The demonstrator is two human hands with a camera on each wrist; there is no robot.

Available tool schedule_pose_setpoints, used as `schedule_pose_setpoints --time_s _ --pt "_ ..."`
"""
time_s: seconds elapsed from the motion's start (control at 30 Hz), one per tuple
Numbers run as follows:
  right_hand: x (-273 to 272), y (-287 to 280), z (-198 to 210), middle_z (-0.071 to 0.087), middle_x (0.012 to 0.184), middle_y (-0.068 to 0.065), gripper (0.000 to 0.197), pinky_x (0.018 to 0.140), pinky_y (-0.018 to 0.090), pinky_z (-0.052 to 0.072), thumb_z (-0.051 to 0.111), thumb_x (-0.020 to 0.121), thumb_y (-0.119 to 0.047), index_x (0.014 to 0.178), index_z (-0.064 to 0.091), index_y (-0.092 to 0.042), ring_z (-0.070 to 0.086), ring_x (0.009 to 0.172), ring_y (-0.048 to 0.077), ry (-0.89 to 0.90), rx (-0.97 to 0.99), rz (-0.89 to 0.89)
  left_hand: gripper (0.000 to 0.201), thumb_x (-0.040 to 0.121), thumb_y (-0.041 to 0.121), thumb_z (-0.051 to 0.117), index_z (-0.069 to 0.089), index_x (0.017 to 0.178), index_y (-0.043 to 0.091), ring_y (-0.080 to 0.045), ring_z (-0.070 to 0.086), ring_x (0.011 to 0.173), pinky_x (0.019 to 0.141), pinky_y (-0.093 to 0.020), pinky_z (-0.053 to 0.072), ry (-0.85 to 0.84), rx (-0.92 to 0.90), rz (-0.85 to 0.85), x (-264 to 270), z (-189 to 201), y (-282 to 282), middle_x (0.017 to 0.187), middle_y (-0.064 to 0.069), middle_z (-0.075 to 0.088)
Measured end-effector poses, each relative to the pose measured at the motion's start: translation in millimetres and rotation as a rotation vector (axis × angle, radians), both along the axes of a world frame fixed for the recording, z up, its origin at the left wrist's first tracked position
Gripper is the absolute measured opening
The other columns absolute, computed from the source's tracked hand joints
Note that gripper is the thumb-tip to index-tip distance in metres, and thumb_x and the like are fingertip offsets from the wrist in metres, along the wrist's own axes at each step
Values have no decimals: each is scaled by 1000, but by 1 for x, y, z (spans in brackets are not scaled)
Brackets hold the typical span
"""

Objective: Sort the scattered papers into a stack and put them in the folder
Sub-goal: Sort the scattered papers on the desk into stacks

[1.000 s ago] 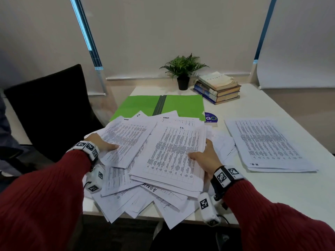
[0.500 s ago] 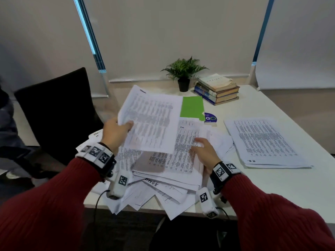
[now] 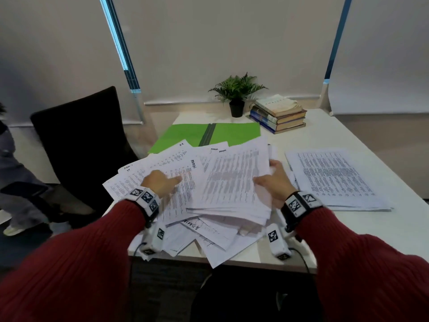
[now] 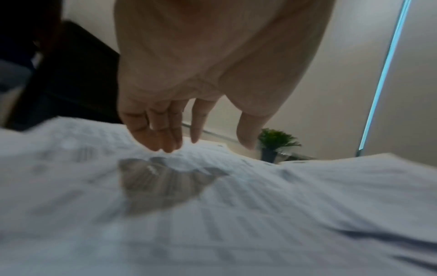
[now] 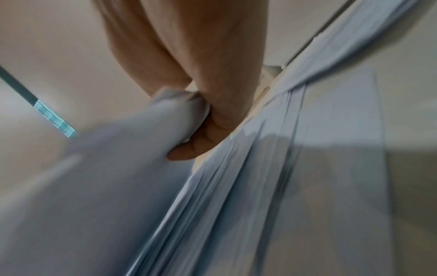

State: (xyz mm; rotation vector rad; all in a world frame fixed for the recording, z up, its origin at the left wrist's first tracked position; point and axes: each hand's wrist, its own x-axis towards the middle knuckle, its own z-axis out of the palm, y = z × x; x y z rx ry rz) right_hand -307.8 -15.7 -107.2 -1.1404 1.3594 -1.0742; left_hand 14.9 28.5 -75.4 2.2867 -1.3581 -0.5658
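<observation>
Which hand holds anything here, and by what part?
The right hand grips a bundle of papers by its right edge. The left hand holds nothing, open above the spread sheets.

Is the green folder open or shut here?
Open. The folder lies flat on the table, both green leaves spread either side of its dark spine, its near edge under the scattered papers. No papers filed visibly.

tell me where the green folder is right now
In the head view the green folder lies open at the table's far side, behind the scattered papers, left of the potted plant.
</observation>
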Motion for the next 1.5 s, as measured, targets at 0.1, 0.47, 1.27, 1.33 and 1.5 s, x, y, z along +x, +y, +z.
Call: schedule_pose_setpoints --time_s 0.1,0.47,1.27,1.33,1.5 --pt "-44 -4 28 50 130 11 96 80 49 59 60 92 20 164 14 -24 64 94 29 -76 -15 -13 103 71 81 74 60 130 -3 -38 65 111 90 -43 54 -191 210 109 28 -6 6 138 -25 63" --pt "-201 -52 34 69 107 25 24 61 30 48 74 87 4 110 66 5 61 73 27 619 113 -121 24 81 20 79 70 96 4 -36 62 85 74 -34 48 -251 -44 190 13 6 -6 99 -19 71" --pt "-81 6 49 72 122 8 73 99 46 58 74 83 -69 132 63 -17 71 111 27 74 92 118 7 98 10 69 75 102 6 -38 78 95 86 -61 62 788 -441 5 -88 30 -9 103 -16 80" --pt "-53 17 35 76 118 10 60 92 40 59 80 88 -49 132 66 -10 73 105 28 -132 118 159 6 97 10 70 76 99 8 -38 79 93 86 -65 61 819 -391 -33 -103 21 -7 100 -15 81" --pt "-27 19 -12 75 126 16 49 103 50 57 87 79 -5 125 70 -8 75 110 32 -43 115 47 40 99 31 71 64 132 9 -25 69 109 86 -28 52 410 -296 -192 -103 3 -10 123 -3 68"
